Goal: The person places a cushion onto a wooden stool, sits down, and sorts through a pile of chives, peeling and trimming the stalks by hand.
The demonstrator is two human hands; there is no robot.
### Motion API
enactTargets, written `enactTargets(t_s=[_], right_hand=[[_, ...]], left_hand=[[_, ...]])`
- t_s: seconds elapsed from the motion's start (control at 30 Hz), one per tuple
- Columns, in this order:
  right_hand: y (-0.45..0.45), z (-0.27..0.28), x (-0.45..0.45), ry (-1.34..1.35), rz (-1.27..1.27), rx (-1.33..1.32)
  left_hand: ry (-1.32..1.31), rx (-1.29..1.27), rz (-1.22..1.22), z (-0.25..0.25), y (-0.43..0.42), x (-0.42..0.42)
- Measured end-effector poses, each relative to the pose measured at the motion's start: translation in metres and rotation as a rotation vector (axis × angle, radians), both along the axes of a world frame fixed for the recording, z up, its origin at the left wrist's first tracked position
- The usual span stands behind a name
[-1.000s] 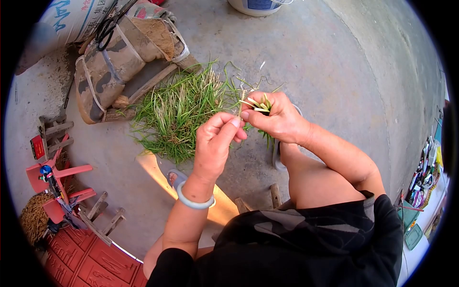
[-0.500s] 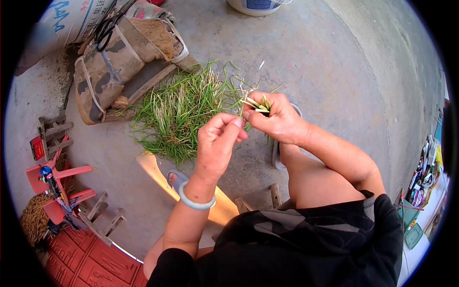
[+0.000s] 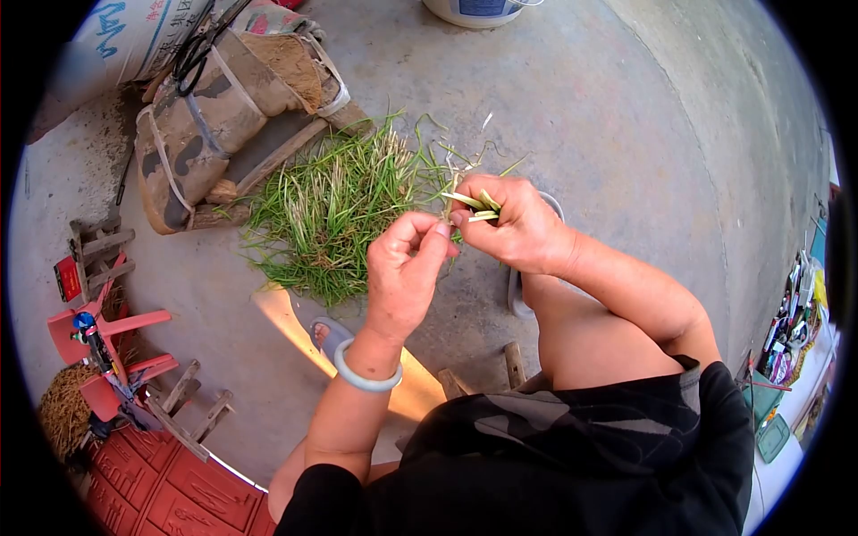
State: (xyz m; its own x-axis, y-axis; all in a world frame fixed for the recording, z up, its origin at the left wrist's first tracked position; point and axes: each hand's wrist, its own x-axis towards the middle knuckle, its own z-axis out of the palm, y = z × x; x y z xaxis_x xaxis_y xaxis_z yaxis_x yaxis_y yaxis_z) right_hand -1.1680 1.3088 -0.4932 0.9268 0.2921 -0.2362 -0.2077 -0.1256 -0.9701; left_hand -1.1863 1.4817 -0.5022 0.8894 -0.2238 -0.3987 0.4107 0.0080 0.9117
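My right hand [image 3: 518,228] is closed around a small bunch of chives [image 3: 483,205], their pale stem ends poking out past the thumb and forefinger. Just left of it and almost touching, my left hand [image 3: 404,268] pinches a thin pale strand at the stem ends with thumb and forefinger; exactly which part it grips is partly hidden. A white bangle [image 3: 368,382] circles the left wrist. Beyond both hands a heap of loose chives [image 3: 331,210], green with pale stems, lies on the concrete floor, with a few stray strands at its right side.
A wooden-framed seat with a strapped, worn cushion [image 3: 201,125] stands behind the heap, black-handled scissors [image 3: 190,67] on it. A printed sack [image 3: 116,45] is at upper left, a white bucket [image 3: 474,11] at the top. Pink plastic seating [image 3: 100,344] stands left.
Both hands stay close together over the same spot. The right hand and its bunch have tilted slightly, and the left fingertips have shifted a little left. The heap looks the same.
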Motion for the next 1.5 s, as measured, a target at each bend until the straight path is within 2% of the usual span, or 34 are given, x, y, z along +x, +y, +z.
enactTargets(t_s=[0.5,0.6,0.8,0.9,1.0,1.23,1.37,1.5], right_hand=[[-0.001,-0.003,0.000,0.007,-0.002,-0.013],[0.000,-0.010,-0.001,-0.105,-0.026,-0.061],[-0.004,-0.017,0.004,-0.258,0.000,-0.179],[-0.010,-0.016,0.009,-0.401,0.055,-0.247],[-0.018,-0.019,0.014,-0.458,0.069,-0.335],[-0.035,-0.032,0.027,-0.299,-0.041,-0.500],[-0.037,-0.013,0.031,-0.042,0.052,-0.553],[-0.029,-0.020,0.025,-0.075,-0.095,-0.300]], left_hand=[[0.019,0.003,-0.038,0.000,0.000,0.002],[0.113,-0.193,-0.011,-0.001,0.001,0.002],[0.314,-0.360,0.057,0.007,0.004,0.004],[0.327,-0.411,0.069,0.006,0.008,0.005],[0.326,-0.330,0.067,0.009,0.012,0.007],[0.338,-0.301,0.056,0.008,0.019,0.007],[0.375,-0.323,0.085,0.008,0.018,0.007],[0.397,-0.420,0.113,0.006,0.015,0.006]])
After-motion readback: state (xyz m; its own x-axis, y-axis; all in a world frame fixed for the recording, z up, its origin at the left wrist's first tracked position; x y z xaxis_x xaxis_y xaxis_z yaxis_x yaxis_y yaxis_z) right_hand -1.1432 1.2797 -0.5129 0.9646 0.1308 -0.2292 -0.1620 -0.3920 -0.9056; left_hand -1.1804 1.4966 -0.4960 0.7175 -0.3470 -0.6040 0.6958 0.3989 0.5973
